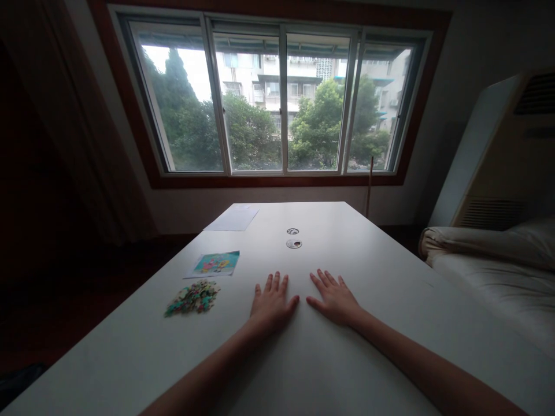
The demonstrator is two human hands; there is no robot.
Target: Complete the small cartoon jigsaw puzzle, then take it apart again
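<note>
My left hand [272, 301] lies flat on the white table [347, 370], palm down with fingers spread, holding nothing. Beside it, a short gap to the right, my right hand [333, 297] rests the same way, open and bare. To the left of my left hand is a heap of jigsaw puzzle pieces [193, 298], mostly green and cream with some red. Just behind the heap lies a colourful printed picture [215, 263] with a turquoise background. Neither hand touches the pieces or the picture.
Two small round discs [293, 244] lie beyond my hands, one behind the other. White paper [233, 219] sits at the table's far left corner. A pale sofa [485, 260] stands to the right, and a window [281, 104] is behind the table.
</note>
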